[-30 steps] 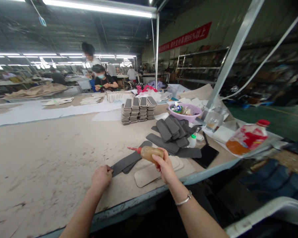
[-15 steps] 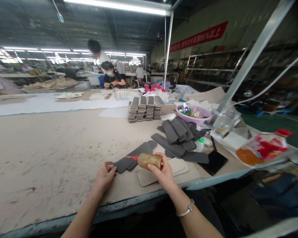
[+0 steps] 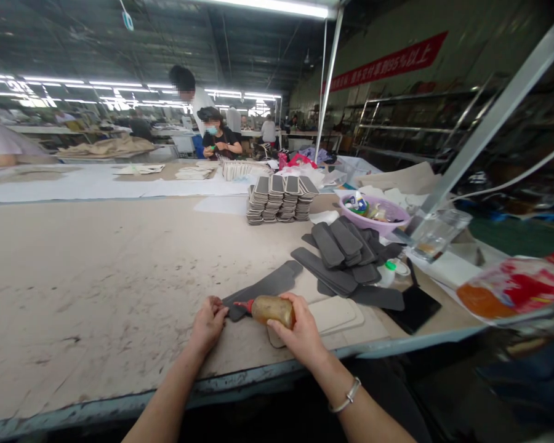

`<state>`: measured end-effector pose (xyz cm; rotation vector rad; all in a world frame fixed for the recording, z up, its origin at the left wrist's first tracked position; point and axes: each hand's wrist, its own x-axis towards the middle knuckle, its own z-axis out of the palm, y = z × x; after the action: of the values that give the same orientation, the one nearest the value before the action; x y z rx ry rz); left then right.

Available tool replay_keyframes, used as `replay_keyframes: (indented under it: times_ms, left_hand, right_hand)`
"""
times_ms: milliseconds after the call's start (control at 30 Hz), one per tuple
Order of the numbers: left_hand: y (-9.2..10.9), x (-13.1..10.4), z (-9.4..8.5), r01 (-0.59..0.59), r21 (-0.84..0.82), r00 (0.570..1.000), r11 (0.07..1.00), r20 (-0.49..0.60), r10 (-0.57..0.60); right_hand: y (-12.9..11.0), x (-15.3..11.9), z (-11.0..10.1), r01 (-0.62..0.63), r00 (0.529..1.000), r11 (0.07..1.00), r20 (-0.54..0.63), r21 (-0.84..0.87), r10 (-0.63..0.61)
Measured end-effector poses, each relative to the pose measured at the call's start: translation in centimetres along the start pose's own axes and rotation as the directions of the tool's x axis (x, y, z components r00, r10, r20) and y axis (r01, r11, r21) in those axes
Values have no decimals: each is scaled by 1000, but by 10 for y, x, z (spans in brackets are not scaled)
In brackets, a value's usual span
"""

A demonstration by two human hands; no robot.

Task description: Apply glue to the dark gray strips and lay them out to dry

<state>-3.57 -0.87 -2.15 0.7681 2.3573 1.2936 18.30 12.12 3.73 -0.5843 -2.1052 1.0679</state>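
Note:
My right hand (image 3: 300,326) is wrapped round a brownish glue bottle (image 3: 273,311), tilted on its side with its red nozzle pointing left over a dark grey piece (image 3: 263,286). The fingers of my left hand (image 3: 210,320) pinch the near left end of that dark piece on the table. Beige rounded pieces (image 3: 339,314) lie partly behind my right hand. A loose heap of dark grey pieces (image 3: 346,246) is to the right, beyond the bottle. Farther back stand neat stacks of grey-topped, light-edged pieces (image 3: 281,200).
A purple basket (image 3: 383,224) of small items, a clear container (image 3: 438,234) and a small green-capped bottle (image 3: 388,274) stand at the right. Near the table's right edge are a black flat object (image 3: 413,307) and a red-capped jug (image 3: 517,286). Two people are across the table.
The view has shifted, so the scene sits slightly further right. The bottle has moved left relative to the dark piece, its nozzle now closer to my left fingers.

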Motion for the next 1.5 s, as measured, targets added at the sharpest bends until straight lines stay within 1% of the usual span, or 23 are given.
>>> replay_keyframes:
  times_ms: [167,267,433,633,733,867,967,1167,1500]
  left_hand:
    - [4,-3,-1,-10,-34,1000,999,8,11]
    - [6,-4,-1,15,-71,1000,997,14,-14]
    - [7,-3,-1,24,-95,1000,995,17,-23]
    - [2,0,-1,-7,-53,1000,999,25,9]
    - [2,1,-2,3,-48,1000,999,23,-2]
    - [1,2,-1,19,-86,999,996,33,-16]
    - [0,2,0,25,-110,999,994,37,-21]
    - [2,2,-2,49,-102,998,994,35,-46]
    - [5,0,-4,4,-50,999,999,36,-2]
  right_hand:
    - [-1,2,7,-9,1000,999,-6,-34,9]
    - [-1,3,11,-26,1000,999,-3,-40,26]
    - [-4,3,11,-44,999,998,-2,-38,44]
    - [2,5,4,-42,999,997,-33,-64,40]
    - [7,5,2,-48,997,996,-60,-74,44]
    - [11,7,-1,-61,995,993,-86,-100,53]
    - [12,9,-6,-65,992,989,-113,-130,50]
    - [22,18,-22,-114,971,978,-228,-177,72]
    - [40,30,-39,-183,931,949,-355,-257,83]
